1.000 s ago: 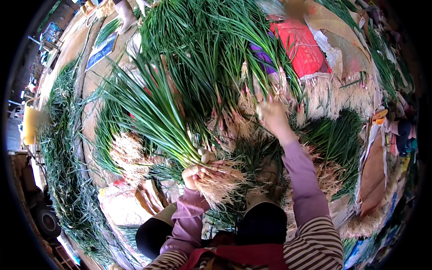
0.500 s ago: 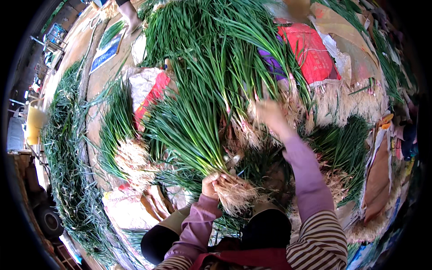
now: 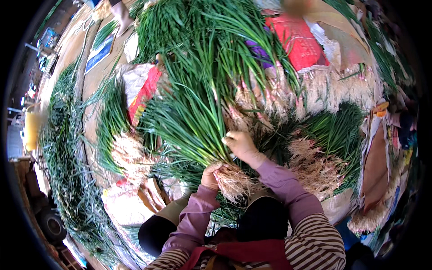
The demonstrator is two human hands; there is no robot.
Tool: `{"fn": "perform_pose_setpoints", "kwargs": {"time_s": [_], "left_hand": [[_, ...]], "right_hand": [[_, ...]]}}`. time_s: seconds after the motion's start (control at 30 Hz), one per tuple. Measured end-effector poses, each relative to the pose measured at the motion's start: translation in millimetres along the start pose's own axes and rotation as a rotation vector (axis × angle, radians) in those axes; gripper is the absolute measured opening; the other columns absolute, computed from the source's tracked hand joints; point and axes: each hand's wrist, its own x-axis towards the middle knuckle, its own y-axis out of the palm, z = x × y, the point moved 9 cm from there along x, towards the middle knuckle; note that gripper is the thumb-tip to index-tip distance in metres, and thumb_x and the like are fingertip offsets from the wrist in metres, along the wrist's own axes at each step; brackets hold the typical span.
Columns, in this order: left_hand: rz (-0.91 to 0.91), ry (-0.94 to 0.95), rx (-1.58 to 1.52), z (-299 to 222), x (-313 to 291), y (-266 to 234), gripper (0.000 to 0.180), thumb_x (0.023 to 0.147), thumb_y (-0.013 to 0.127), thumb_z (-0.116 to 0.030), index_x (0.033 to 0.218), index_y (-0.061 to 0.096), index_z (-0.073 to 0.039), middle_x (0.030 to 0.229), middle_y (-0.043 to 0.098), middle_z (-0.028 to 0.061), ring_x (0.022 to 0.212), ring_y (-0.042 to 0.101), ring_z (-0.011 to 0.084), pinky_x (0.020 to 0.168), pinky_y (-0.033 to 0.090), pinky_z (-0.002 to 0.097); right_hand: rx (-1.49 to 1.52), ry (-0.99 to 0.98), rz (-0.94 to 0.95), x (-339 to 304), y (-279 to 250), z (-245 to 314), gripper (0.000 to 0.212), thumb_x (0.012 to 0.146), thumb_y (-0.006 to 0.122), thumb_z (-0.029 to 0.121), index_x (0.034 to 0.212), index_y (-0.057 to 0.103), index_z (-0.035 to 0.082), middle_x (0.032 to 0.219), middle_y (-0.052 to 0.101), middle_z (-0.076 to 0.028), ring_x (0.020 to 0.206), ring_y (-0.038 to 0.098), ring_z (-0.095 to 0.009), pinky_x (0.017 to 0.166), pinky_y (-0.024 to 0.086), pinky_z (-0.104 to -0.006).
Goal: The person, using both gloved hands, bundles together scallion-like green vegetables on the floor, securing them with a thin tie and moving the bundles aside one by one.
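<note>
My left hand point(image 3: 210, 176) is wrapped round a bunch of green onions point(image 3: 198, 135) just above its pale roots point(image 3: 235, 182). The long leaves fan up and to the left, over other greens. At the bunch's right side is my right hand point(image 3: 241, 146), its fingers curled together against the stalks. What lies between those fingertips is hidden. Beyond my hands spreads a large pile of loose green onions point(image 3: 180, 36), some with reddish stem bases and roots toward me.
A rooted bunch point(image 3: 130, 155) lies left, another point(image 3: 315, 164) right. Sacks surround the work: a red one point(image 3: 297, 42), a white-and-red one point(image 3: 139, 87), a pale one point(image 3: 130, 202). Leaf scraps point(image 3: 67, 180) line the left. Another person's boot point(image 3: 121, 17) stands far left.
My right hand has come back from the loose onions beyond, down and left to the held bunch. The left hand keeps its grip; the view has shifted slightly.
</note>
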Motion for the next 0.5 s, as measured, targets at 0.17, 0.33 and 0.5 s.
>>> {"fn": "perform_pose_setpoints", "kwargs": {"time_s": [0.17, 0.33, 0.5], "left_hand": [[0.056, 0.000, 0.082, 4.6, -1.5, 35.0, 0.035, 0.072, 0.062, -0.012, 0.102, 0.055, 0.006, 0.088, 0.060, 0.0129, 0.080, 0.061, 0.0320, 0.078, 0.050, 0.0473], [0.136, 0.069, 0.092, -8.4, -10.9, 54.7, 0.051, 0.069, 0.064, -0.013, 0.113, 0.047, 0.004, 0.086, 0.055, 0.0112, 0.082, 0.056, 0.0270, 0.081, 0.050, 0.0478], [0.171, 0.109, 0.098, -12.9, -9.3, 60.2, 0.044, 0.071, 0.064, -0.010, 0.110, 0.048, 0.002, 0.082, 0.058, 0.0103, 0.078, 0.059, 0.0228, 0.077, 0.051, 0.0406]], "right_hand": [[-0.457, -0.024, -0.124, -23.9, -12.0, -45.7, 0.020, 0.078, 0.059, 0.023, 0.075, 0.062, 0.004, 0.068, 0.059, -0.018, 0.062, 0.058, -0.036, 0.056, 0.044, -0.0408], [-0.840, 0.162, 0.523, -36.4, -30.9, -69.8, 0.023, 0.078, 0.059, 0.030, 0.080, 0.066, 0.008, 0.077, 0.064, -0.013, 0.073, 0.062, -0.030, 0.069, 0.048, -0.0401], [-0.506, 0.219, -0.533, 41.1, -206.2, -1.4, 0.019, 0.086, 0.052, 0.022, 0.091, 0.062, 0.007, 0.074, 0.062, -0.015, 0.070, 0.062, -0.027, 0.065, 0.048, -0.0396]]}}
